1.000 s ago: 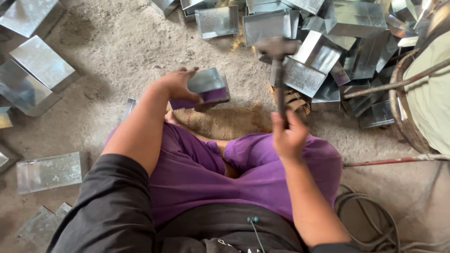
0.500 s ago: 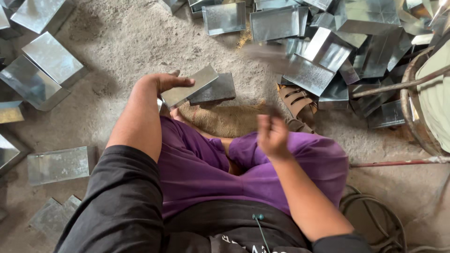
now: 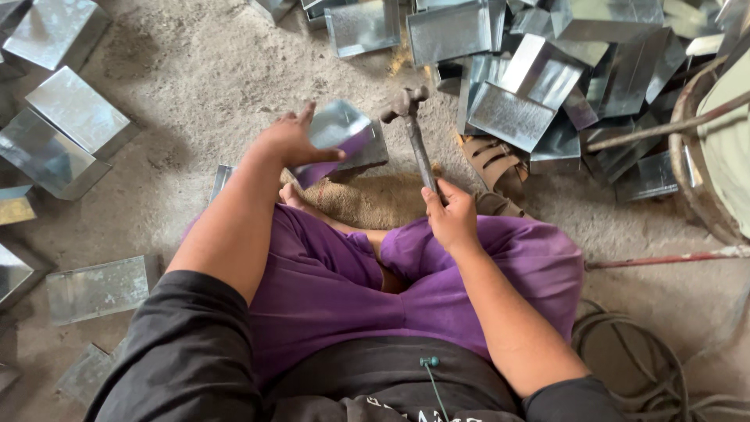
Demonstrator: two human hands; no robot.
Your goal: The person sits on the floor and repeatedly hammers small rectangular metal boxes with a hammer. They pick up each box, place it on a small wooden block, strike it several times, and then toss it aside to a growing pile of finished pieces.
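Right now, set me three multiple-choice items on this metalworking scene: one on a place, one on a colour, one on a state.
1. Where does the big heap of sheet-metal boxes lie?
A. On the person's lap
B. On the ground ahead, toward the right
C. Inside the coiled cable

2. What colour are the trousers?
A. Purple
B. Green
C. White

3. How is the hammer held?
A. Lying flat on the ground, untouched
B. Gripped at the head by the left hand
C. Gripped at the handle end by the right hand, head raised

Answers:
1 B: the pile fills the upper right of the view, on the dirt floor.
2 A: both crossed legs show purple cloth.
3 C: the right hand's fingers wrap the handle's lower end, while the left hand steadies a folded metal piece.
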